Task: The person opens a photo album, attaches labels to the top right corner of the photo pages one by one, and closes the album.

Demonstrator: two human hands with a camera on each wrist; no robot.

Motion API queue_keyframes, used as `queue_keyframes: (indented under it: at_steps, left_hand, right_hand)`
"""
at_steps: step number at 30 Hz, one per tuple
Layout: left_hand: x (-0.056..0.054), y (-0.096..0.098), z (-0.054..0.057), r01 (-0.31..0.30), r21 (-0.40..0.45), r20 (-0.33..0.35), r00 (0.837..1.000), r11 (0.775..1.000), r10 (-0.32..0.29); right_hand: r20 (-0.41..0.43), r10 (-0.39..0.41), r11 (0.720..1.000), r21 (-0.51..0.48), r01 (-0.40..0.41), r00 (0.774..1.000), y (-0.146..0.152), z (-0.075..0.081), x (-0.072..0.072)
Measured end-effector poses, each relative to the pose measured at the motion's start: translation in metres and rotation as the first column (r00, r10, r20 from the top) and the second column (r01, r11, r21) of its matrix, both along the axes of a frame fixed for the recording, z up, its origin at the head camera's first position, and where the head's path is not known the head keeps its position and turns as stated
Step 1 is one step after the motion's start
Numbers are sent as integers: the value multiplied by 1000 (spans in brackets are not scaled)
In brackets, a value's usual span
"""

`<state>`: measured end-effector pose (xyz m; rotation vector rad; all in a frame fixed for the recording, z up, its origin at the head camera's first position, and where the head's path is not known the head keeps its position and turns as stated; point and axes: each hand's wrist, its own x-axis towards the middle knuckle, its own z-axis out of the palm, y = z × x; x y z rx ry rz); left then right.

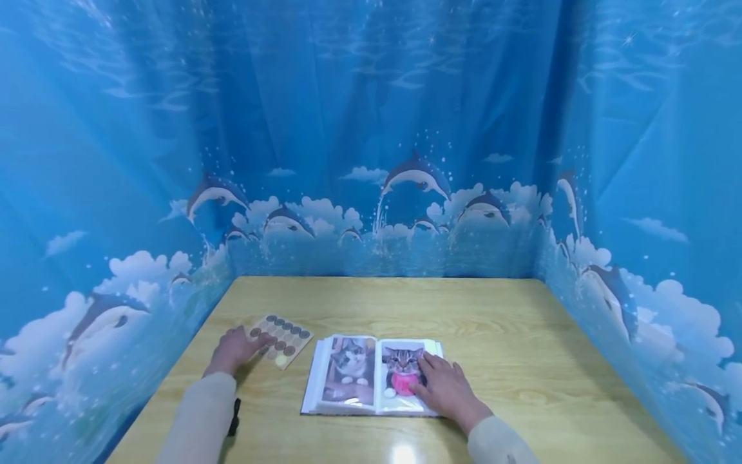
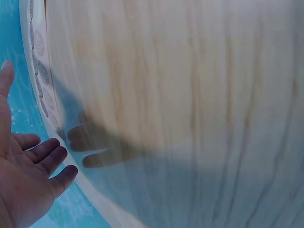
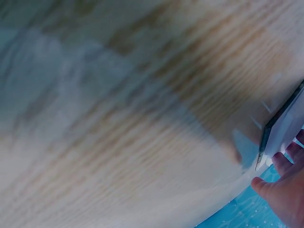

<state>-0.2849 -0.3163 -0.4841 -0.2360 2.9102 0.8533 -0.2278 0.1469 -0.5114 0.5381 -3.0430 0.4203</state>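
Note:
A photo album [image 1: 375, 407] lies open on the table, a cat picture [image 1: 350, 367] on its left page and a cat with a pink bib [image 1: 402, 374] on the right. My right hand [image 1: 446, 386] rests with extended fingers over the right page's outer edge; in the right wrist view its fingers [image 3: 281, 164] are at the album's side. Farther left, a pale sheet of round stickers [image 1: 298, 345], some dark and some light, lies at an angle. My left hand [image 1: 236, 349] is at its left edge, thumb over the stickers, fingers loosely spread in the left wrist view.
The wooden table [image 1: 522, 341] is bordered by blue curtains [image 1: 371, 129] printed with dolphins and clouds at the back and both sides. A small black object [image 1: 234, 417] sits beside the left sleeve [image 1: 199, 419].

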Motion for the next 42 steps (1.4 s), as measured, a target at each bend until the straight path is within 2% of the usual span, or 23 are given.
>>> queue_keyframes:
  at_steps: [3, 7, 16, 26, 33, 39, 42]
  left_hand:
    - [-4, 2, -2, -9, 2, 0, 1000, 1000, 9]
    - [-8, 2, -4, -21, -37, 4, 1000, 999, 21]
    - [-5, 5, -6, -43, -61, 57, 997, 997, 47]
    - [-8, 5, -9, -17, -133, 4, 1000, 991, 18]
    - [-5, 7, -7, -25, -132, 12, 1000, 991, 26]
    - [-4, 10, -8, -46, -97, -12, 999, 994, 45]
    - [-5, 9, -8, -52, -107, -24, 998, 993, 49]
  right_hand:
    - [-2, -3, 1000, -3, 3, 1000, 0, 2, -1]
    - [4, 1, 1000, -19, -1, 1000, 0, 3, -1]
    - [9, 7, 1000, -6, -7, 1000, 0, 0, 3]
    - [-3, 5, 1000, -7, -5, 1000, 0, 1, 1]
    - [5, 8, 1000, -19, -8, 1000, -1, 2, 1]
    - [11, 0, 1000, -18, 0, 1000, 0, 2, 1]
    - [7, 3, 1000, -20, -3, 1000, -1, 2, 0]
